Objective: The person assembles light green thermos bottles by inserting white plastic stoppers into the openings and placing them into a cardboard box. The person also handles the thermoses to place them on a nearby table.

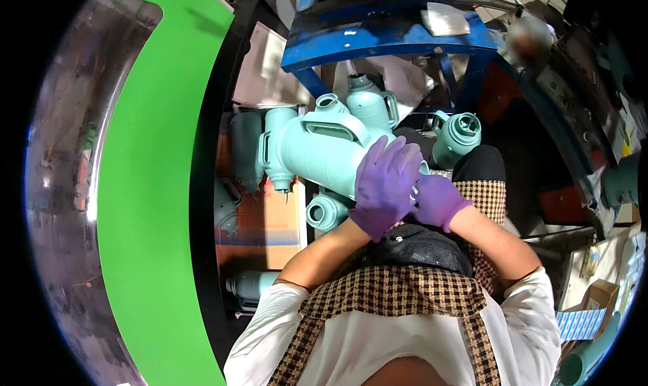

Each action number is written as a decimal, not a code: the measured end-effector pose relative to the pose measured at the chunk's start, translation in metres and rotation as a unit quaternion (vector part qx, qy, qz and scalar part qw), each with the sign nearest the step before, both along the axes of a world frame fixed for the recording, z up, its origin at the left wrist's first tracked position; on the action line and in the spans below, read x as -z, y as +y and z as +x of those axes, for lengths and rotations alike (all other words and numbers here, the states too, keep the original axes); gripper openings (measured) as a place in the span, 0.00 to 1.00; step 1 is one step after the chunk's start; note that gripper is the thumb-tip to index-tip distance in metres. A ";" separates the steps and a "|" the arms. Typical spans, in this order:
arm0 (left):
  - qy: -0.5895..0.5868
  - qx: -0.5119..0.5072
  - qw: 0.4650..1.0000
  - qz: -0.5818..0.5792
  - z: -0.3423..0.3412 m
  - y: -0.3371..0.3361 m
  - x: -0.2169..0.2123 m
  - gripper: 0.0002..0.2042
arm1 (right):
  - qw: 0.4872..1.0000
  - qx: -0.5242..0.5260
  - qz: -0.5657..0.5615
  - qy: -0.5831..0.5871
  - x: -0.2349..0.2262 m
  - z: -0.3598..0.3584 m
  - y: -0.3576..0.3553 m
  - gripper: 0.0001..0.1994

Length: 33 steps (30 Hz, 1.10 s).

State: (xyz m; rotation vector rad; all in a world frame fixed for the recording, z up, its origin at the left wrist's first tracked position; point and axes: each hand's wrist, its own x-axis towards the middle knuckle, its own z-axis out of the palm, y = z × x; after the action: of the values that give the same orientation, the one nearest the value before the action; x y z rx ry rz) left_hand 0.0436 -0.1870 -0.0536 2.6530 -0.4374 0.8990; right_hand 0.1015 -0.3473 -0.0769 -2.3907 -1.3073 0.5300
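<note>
- The left hand (386, 183) covers the near end of the large teal jug shell (324, 153).
- The right hand (437, 200) is half hidden behind the left; its fingertips cannot be seen.
- Another person's face at the upper right is blurred.

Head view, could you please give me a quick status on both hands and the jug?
Left hand flat on the pale teal jug, right hand at its end. Jug lying across the lap. More teal jugs crowd close around.
</note>
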 end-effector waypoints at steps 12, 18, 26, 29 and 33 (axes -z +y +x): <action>-0.025 0.117 0.989 0.088 -0.031 0.013 -0.039 0.28 | 0.868 0.308 0.334 -0.201 -0.011 -0.105 -0.201 0.20; 0.008 0.214 0.959 0.186 -0.009 -0.029 -0.011 0.28 | 0.600 0.719 0.146 -0.320 0.021 -0.290 -0.360 0.12; 0.030 0.215 0.948 0.233 0.002 -0.054 -0.023 0.24 | 0.254 0.954 0.072 -0.139 0.113 -0.508 -0.471 0.10; 0.014 0.243 0.943 0.226 0.007 -0.062 -0.019 0.23 | 0.283 0.946 -0.146 0.058 0.177 -0.582 -0.472 0.18; 0.001 0.246 0.945 0.216 0.013 -0.057 -0.009 0.22 | 0.177 0.954 -0.215 0.111 0.213 -0.511 -0.459 0.33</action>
State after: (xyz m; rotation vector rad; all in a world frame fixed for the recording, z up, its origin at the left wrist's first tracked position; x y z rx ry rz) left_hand 0.0570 -0.2437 -0.0450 2.6961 -1.3607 0.6954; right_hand -0.4097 -0.8060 -0.2903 -1.8241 2.3514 0.1586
